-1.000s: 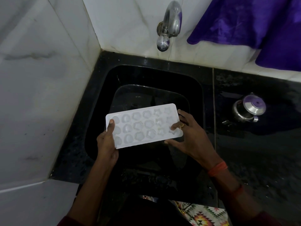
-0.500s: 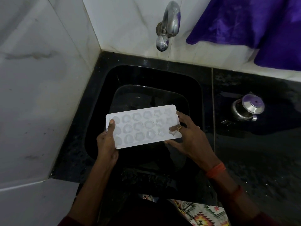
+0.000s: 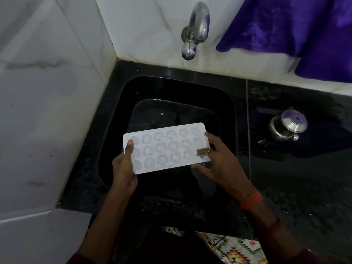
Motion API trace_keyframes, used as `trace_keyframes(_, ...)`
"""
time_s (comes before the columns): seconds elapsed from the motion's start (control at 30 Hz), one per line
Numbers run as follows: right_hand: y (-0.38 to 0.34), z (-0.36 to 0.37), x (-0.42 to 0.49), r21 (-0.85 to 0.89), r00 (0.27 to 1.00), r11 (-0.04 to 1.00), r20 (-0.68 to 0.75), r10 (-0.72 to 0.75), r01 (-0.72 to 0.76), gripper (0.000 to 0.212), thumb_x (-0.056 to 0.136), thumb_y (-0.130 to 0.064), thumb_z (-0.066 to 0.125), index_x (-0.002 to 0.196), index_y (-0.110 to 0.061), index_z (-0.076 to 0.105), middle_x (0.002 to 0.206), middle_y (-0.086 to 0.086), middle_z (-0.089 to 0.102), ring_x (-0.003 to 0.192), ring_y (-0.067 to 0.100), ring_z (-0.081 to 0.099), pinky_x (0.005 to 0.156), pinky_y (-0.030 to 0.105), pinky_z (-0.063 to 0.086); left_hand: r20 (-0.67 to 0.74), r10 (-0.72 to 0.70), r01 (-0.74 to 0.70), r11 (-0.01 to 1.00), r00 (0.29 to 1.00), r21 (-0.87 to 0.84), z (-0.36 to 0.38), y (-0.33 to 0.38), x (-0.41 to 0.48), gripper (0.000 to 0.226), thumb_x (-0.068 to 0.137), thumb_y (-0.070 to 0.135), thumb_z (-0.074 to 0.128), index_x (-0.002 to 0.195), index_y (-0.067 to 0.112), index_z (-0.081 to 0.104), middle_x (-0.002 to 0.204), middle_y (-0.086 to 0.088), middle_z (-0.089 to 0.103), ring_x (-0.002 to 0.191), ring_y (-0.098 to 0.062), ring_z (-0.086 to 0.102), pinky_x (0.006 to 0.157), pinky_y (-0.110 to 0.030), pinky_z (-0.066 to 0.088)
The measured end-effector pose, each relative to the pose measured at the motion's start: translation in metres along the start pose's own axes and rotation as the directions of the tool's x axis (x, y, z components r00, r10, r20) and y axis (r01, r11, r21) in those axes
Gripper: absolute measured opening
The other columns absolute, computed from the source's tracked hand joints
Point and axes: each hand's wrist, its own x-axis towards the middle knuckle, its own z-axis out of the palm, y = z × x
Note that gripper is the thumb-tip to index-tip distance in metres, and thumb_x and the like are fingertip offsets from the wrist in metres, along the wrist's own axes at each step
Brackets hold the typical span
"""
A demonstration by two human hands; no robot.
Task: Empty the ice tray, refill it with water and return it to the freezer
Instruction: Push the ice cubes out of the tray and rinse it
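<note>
White ice tray [image 3: 166,148] above open sink basin [image 3: 179,88]

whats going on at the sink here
A person holds a white ice tray level over the black sink with both hands. The left hand grips its left end, thumb on top; the right hand holds the right end, a ringed finger resting on the tray's top. No water runs from the tap. A lidded steel pot stands on the counter to the right.
</note>
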Motion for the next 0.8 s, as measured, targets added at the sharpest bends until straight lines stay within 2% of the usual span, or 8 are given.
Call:
trace_keyframes(0.13, -0.0008, -0.0032, 0.0003, 0.023, 1.000, 1.000, 0.008, 0.008, -0.008, 0.042, 0.076, -0.042, 0.083, 0.107, -0.016, 0.072, 0.159, 0.002, 0.034, 0.133, 0.022, 0.052, 0.100, 0.050, 0.053, 0.001, 0.006, -0.006, 1.000, 1.000, -0.005, 0.0007, 0.0002, -0.0015, 0.032, 0.095, 0.038, 0.068, 0.095, 0.007, 0.070, 0.086, -0.006, 0.079, 0.075, -0.024, 0.077, 0.054, -0.035, 0.061)
trace_keyframes(0.33, -0.0019, -0.0026, 0.0008, -0.005, 1.000, 1.000, 0.025, 0.003, -0.003, 0.045, 0.080, -0.044, 0.080, 0.114, -0.017, 0.070, 0.161, 0.001, 0.029, 0.138, 0.022, 0.046, 0.102, 0.050, 0.051, 0.005, 0.024, -0.024, 1.000, 1.000, -0.003, 0.0004, 0.0016, -0.0025, 0.031, 0.095, 0.038, 0.067, 0.095, 0.008, 0.070, 0.085, -0.005, 0.079, 0.075, -0.024, 0.077, 0.053, -0.033, 0.060)
trace_keyframes(0.6, -0.0030, -0.0035, 0.0014, 0.060, 1.000, 0.998, 0.004, 0.023, -0.023, 0.040, 0.073, -0.039, 0.086, 0.103, -0.015, 0.072, 0.157, -0.002, 0.036, 0.124, 0.021, 0.060, 0.100, 0.044, 0.054, 0.002, 0.023, -0.023, 1.000, 1.000, 0.003, -0.0007, 0.0020, -0.0010, 0.031, 0.095, 0.038, 0.067, 0.094, 0.008, 0.070, 0.086, -0.005, 0.079, 0.077, -0.024, 0.077, 0.056, -0.036, 0.062)
trace_keyframes(0.8, -0.0025, -0.0038, 0.0008, 0.017, 1.000, 1.000, 0.012, 0.001, -0.001, 0.044, 0.077, -0.044, 0.082, 0.110, -0.016, 0.074, 0.160, 0.000, 0.033, 0.128, 0.023, 0.057, 0.098, 0.047, 0.055, 0.001, 0.029, -0.029, 1.000, 1.000, -0.002, 0.0002, 0.0040, -0.0016, 0.030, 0.095, 0.037, 0.068, 0.092, 0.007, 0.070, 0.083, -0.005, 0.079, 0.074, -0.023, 0.077, 0.053, -0.034, 0.061)
